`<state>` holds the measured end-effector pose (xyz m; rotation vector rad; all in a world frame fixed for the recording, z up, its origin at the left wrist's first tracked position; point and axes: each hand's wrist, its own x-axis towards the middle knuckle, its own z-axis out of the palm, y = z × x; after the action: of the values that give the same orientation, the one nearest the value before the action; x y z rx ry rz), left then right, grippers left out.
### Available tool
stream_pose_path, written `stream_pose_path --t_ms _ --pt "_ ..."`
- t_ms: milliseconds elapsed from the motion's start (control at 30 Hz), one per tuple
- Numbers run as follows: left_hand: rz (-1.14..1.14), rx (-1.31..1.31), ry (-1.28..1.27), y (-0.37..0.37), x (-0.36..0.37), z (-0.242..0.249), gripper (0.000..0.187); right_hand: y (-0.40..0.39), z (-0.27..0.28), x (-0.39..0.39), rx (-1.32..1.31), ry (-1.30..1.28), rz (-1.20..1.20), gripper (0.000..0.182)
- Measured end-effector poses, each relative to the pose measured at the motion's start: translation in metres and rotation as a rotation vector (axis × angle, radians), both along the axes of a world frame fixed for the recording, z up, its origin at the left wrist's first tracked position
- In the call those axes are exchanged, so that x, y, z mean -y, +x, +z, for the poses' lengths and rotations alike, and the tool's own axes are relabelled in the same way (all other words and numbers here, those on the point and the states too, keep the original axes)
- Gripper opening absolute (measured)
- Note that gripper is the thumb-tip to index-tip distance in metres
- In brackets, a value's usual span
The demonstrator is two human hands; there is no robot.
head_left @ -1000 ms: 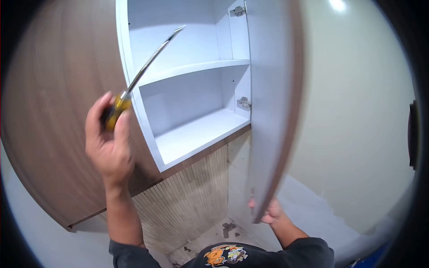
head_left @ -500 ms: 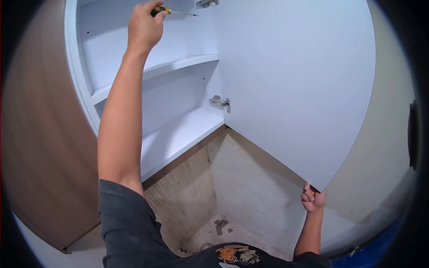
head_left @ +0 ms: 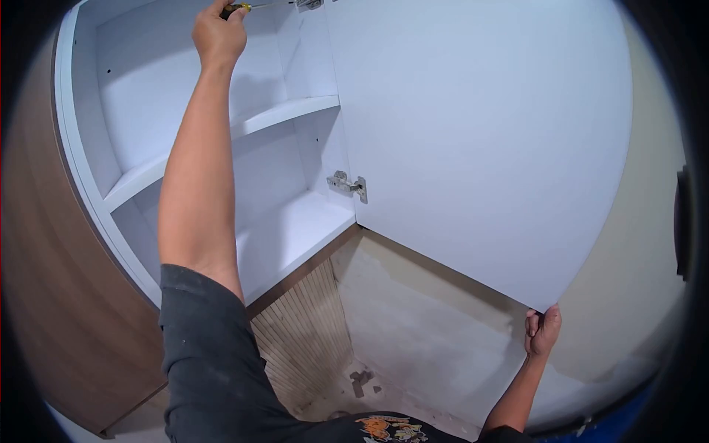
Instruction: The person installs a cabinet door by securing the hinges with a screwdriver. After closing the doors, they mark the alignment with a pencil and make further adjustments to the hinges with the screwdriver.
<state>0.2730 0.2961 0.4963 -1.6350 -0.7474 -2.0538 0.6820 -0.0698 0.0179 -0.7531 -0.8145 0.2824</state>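
Note:
My left hand (head_left: 220, 35) is raised at the top left, closed round the yellow and black handle of a screwdriver (head_left: 244, 9). Its thin shaft points right, to the upper hinge (head_left: 309, 4) at the frame's top edge; whether the tip touches it I cannot tell. The white cabinet door (head_left: 480, 140) stands open. My right hand (head_left: 543, 331) grips its lower outer corner from below. The lower hinge (head_left: 347, 184) joins the door to the cabinet side.
The white cabinet has a middle shelf (head_left: 288, 111) and a bottom panel (head_left: 295, 229). Brown panelling (head_left: 81, 280) covers its left side. Below are ribbed boards (head_left: 303, 332), a pale wall (head_left: 413, 325) and dark scraps on the floor (head_left: 360, 382).
The view has shifted, so the cabinet sits further left and slightly lower. The screwdriver tip has come closer to the upper hinge. My right hand's thumb now lies along the door's corner.

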Motion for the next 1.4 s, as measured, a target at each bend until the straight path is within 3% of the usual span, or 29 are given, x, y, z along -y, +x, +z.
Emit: stream_pose_path --t_ms 200,433,533,833,1033,1133,1400 --pt "-0.064 -0.052 0.076 0.008 -0.022 0.002 0.03 -0.006 -0.01 -0.006 -0.007 0.036 -0.144 0.044" --pt "-0.194 0.03 0.112 0.008 -0.006 0.011 0.028 0.0 -0.016 -0.011 -0.034 0.119 -0.087 0.046" --pt "-0.137 -0.044 0.169 0.008 -0.005 0.011 0.029 0.003 -0.02 -0.011 -0.044 0.096 -0.086 0.046" --pt "-0.226 -0.042 0.106 0.007 -0.006 0.015 0.034 0.0 -0.015 -0.011 -0.031 0.1 -0.095 0.046" --pt "-0.188 -0.118 0.075 0.007 0.008 0.019 0.039 -0.004 -0.012 -0.011 -0.064 0.115 -0.08 0.045" --pt "-0.136 -0.073 -0.071 0.008 0.025 0.02 0.039 -0.004 -0.011 -0.012 -0.059 0.117 -0.086 0.044" --pt "-0.102 -0.181 -0.125 -0.001 0.002 0.033 0.034 0.001 -0.017 -0.012 -0.1 0.117 -0.12 0.044"
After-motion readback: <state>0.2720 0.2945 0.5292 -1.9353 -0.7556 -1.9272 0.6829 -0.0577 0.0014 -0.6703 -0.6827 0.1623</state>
